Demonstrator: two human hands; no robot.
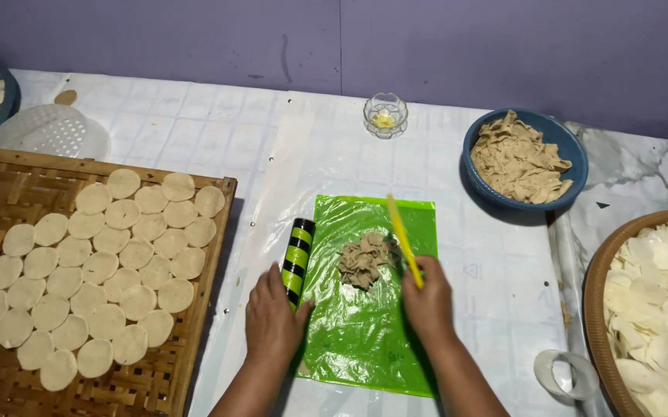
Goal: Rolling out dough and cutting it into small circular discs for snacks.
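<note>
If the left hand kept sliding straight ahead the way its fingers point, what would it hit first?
The left hand already rests against the green-and-black striped roller, so it would push that first. Past the roller lies bare white table cover, as far as this view shows.

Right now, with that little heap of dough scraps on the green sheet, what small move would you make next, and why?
Probably bring the striped roller onto the scrap pile and flatten it. The left hand already rests on the roller at the green plastic sheet edge, and the right hand holds a yellow stick beside the loose, unpressed heap.
</note>
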